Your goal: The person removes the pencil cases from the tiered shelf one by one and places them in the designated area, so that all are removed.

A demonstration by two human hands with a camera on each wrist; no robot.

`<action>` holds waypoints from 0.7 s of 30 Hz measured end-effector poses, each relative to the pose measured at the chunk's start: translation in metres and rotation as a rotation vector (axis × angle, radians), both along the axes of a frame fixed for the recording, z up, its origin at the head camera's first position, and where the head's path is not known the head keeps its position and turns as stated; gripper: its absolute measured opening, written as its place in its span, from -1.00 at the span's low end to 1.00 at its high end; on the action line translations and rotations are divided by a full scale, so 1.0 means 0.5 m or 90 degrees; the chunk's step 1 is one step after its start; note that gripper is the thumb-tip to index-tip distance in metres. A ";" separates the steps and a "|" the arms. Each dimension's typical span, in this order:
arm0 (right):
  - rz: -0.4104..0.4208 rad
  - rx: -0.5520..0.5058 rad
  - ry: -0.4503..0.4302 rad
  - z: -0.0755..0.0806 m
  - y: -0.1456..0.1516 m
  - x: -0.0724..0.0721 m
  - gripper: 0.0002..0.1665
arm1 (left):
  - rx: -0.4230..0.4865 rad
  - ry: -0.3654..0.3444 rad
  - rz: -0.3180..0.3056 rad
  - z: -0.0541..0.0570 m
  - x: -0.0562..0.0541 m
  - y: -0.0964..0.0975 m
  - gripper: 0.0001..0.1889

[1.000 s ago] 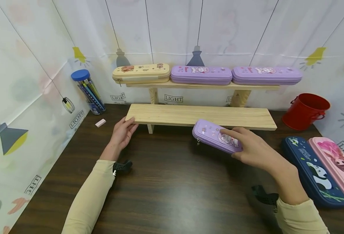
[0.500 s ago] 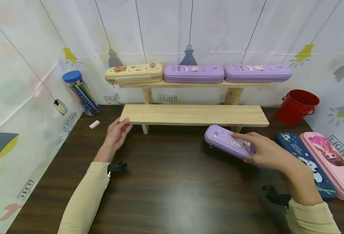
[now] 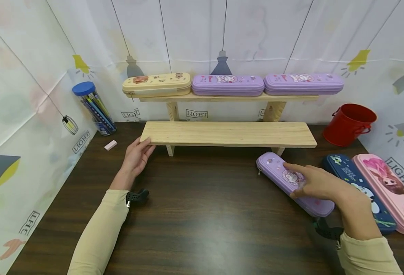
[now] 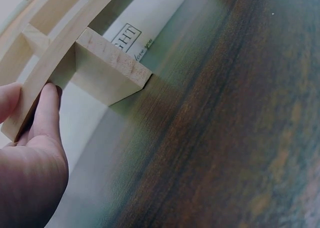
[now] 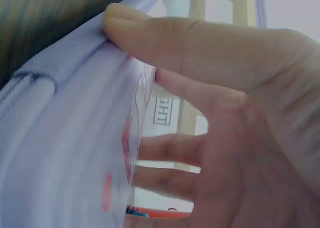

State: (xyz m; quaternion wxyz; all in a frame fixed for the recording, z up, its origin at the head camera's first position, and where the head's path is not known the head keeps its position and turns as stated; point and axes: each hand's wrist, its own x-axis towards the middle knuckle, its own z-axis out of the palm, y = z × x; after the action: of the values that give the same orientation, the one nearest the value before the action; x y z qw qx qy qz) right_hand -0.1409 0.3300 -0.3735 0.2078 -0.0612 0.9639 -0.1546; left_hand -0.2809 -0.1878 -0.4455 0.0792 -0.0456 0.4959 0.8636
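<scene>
My left hand (image 3: 136, 159) grips the left front corner of the lower board of a two-tier wooden shelf (image 3: 226, 133). In the left wrist view the thumb lies over the board's edge and the fingers are beneath it. A light purple pencil case (image 3: 274, 168) with a cartoon print slants across the right side, in front of the shelf. My right hand (image 3: 325, 185) holds it by its long sides, thumb (image 5: 150, 33) on the near side. In the head view the hand covers part of its lid.
On the upper tier sit a cream pencil case (image 3: 157, 86) and two purple ones (image 3: 227, 86). A navy panda case (image 3: 346, 172) and a pink case (image 3: 390, 191) lie at right, near a red bucket (image 3: 349, 124). At left stand a pencil tub (image 3: 97, 110) and an eraser (image 3: 110, 145).
The purple pencil case has moved right and toward me, away from the lower board's front edge, and turned to a steeper slant. The left hand stays on the board. The head view has shifted slightly.
</scene>
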 end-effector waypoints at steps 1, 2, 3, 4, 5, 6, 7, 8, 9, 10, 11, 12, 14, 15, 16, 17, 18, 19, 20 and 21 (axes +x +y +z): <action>-0.001 -0.003 0.006 0.000 -0.002 0.000 0.16 | 0.001 0.000 -0.001 0.001 0.000 0.001 -0.33; 0.000 -0.006 0.017 0.001 -0.003 0.000 0.12 | 0.002 0.000 -0.001 0.002 -0.001 0.002 -0.32; 0.000 -0.009 0.030 0.001 -0.005 0.000 0.08 | 0.002 -0.001 0.000 0.003 -0.001 0.003 -0.31; -0.001 -0.015 0.037 0.001 -0.007 -0.001 0.05 | 0.002 -0.001 0.000 0.004 -0.001 0.004 -0.31; -0.005 -0.024 0.038 0.001 -0.008 -0.001 0.02 | 0.005 -0.003 -0.001 0.004 -0.001 0.005 -0.31; -0.010 -0.031 0.036 0.001 -0.008 -0.001 0.00 | 0.005 -0.005 0.000 0.004 -0.002 0.005 -0.31; -0.015 -0.036 0.031 0.001 -0.008 -0.001 -0.01 | 0.003 -0.007 0.001 0.004 -0.002 0.006 -0.32; -0.022 -0.039 0.024 0.002 -0.007 0.000 -0.01 | 0.003 -0.008 0.002 0.003 -0.003 0.007 -0.32; -0.025 -0.036 0.021 0.002 -0.006 0.000 0.00 | 0.002 -0.009 0.002 0.003 -0.003 0.008 -0.33; -0.029 -0.032 0.018 0.002 -0.003 0.001 0.03 | 0.002 -0.008 0.002 0.002 -0.004 0.008 -0.33; -0.028 -0.020 0.019 0.003 0.000 0.002 0.06 | 0.000 -0.008 0.003 0.002 -0.004 0.008 -0.33; -0.027 -0.010 0.019 0.003 0.003 0.003 0.10 | -0.002 -0.006 0.004 0.001 -0.004 0.008 -0.34; -0.028 0.006 0.011 0.004 0.013 0.005 0.18 | 0.000 -0.004 0.001 -0.001 -0.004 0.006 -0.33; -0.028 0.014 0.006 0.005 0.018 0.006 0.21 | 0.000 -0.003 0.002 -0.002 -0.003 0.005 -0.33; -0.033 0.015 -0.006 0.005 0.024 0.007 0.23 | 0.001 -0.003 0.003 -0.002 -0.003 0.004 -0.33; -0.039 0.016 -0.017 0.006 0.030 0.008 0.24 | 0.007 -0.003 0.001 -0.002 -0.002 0.003 -0.32; -0.045 0.018 -0.024 0.007 0.036 0.008 0.24 | 0.010 -0.003 0.001 -0.002 -0.002 0.002 -0.32; -0.050 0.022 -0.026 0.007 0.042 0.009 0.23 | 0.013 -0.002 0.000 -0.002 -0.001 0.001 -0.32; -0.056 0.029 -0.029 0.008 0.047 0.009 0.23 | 0.012 0.000 0.001 -0.002 0.000 0.001 -0.32; -0.062 0.036 -0.029 0.009 0.052 0.010 0.23 | 0.015 0.000 -0.001 -0.002 0.000 0.000 -0.31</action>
State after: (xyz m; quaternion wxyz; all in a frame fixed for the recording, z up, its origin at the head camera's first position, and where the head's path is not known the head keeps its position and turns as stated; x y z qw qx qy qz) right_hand -0.1361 0.3558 -0.3691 0.2235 -0.0048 0.9648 -0.1388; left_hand -0.2807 -0.1875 -0.4463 0.0805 -0.0439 0.4859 0.8692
